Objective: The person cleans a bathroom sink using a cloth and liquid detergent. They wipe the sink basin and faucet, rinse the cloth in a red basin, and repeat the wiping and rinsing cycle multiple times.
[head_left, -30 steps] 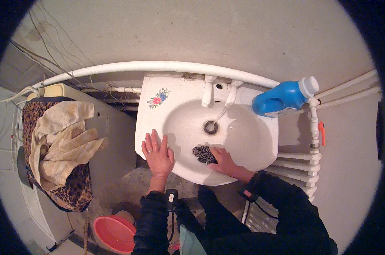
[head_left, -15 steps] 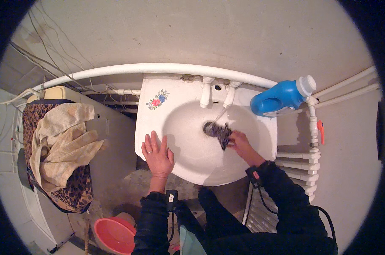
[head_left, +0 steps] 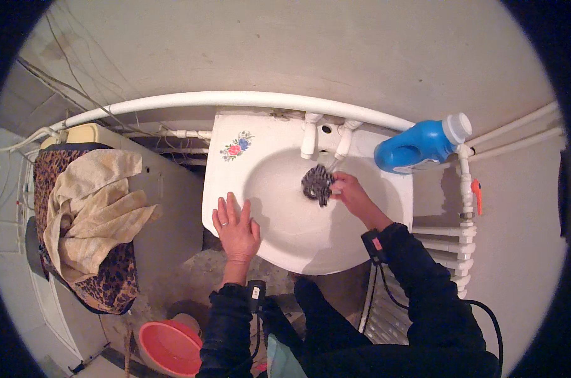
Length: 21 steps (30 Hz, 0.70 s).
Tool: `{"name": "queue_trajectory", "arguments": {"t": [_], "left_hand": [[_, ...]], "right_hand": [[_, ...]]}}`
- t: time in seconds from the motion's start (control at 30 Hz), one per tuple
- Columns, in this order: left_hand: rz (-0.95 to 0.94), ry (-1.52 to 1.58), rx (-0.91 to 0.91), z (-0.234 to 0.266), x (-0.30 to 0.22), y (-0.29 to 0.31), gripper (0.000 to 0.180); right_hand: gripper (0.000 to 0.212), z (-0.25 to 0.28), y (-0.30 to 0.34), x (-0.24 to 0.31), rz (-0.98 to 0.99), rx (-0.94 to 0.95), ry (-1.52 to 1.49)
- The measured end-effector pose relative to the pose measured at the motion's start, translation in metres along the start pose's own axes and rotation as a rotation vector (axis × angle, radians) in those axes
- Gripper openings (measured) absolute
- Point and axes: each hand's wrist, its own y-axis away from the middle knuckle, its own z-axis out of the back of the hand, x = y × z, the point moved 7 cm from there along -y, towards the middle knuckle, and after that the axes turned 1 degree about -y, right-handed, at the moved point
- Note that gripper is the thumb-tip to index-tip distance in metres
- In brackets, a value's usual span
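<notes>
A white washbasin (head_left: 285,233) with a floral motif on its left deck lies in front of me. My right hand (head_left: 356,200) is inside the bowl, its fingers closed on a dark, mottled grey wet cloth (head_left: 317,184). The bunched cloth covers the drain. It sits just below the right-hand white tap (head_left: 344,143), where a stream of water runs down. My left hand (head_left: 237,234) lies flat on the basin's left front rim with its fingers spread, holding nothing. A ring shows on one finger.
A blue bottle (head_left: 411,148) with a white cap lies tilted on the basin's right back corner. To the left, a beige towel (head_left: 96,201) rests on a leopard-print cover. Below it a red bowl (head_left: 169,346) stands low. A white radiator (head_left: 446,258) and pipes are at the right.
My right hand has moved the cloth slightly left and up, over the drain. The cloth is more bunched. My left hand stays on the rim.
</notes>
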Motion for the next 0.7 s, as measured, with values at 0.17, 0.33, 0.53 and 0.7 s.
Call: {"name": "queue_trajectory", "arguments": {"t": [0.17, 0.33, 0.53, 0.7], "left_hand": [[-0.005, -0.002, -0.012, 0.001, -0.001, 0.000, 0.047], [-0.013, 0.010, -0.027, 0.001, -0.001, 0.000, 0.046], [-0.013, 0.007, -0.022, 0.001, -0.001, 0.000, 0.045], [0.002, 0.000, -0.017, 0.000, 0.000, 0.000, 0.044]], "right_hand": [[0.025, 0.040, 0.030, -0.049, -0.301, 0.083, 0.367], [0.020, 0.109, 0.027, -0.039, -0.238, -0.398, 0.526], [0.028, 0.056, -0.034, 0.001, 0.101, -0.246, -0.074], [0.027, -0.036, -0.030, -0.024, 0.014, 0.020, -0.284]]}}
